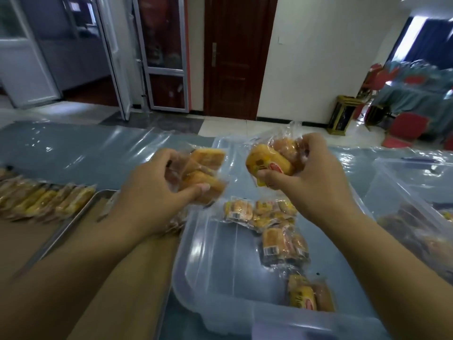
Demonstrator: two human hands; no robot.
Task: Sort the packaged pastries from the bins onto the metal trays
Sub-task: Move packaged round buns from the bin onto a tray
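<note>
My left hand (159,185) grips a bunch of wrapped golden pastries (203,168) above the left edge of a clear plastic bin (220,278). My right hand (306,175) holds another bunch of packaged pastries (269,158) over the same bin. Several wrapped pastries (269,222) lie loose on the bin's floor. To the left stands a metal tray (61,231), with a row of packaged pastries (46,202) lined up beside it at its far-left side.
A second clear bin (416,192) with pastries stands at the right. The table is covered in blue cloth under clear plastic sheet (85,148). Behind are a wooden door (235,55), glass doors and red chairs (404,128).
</note>
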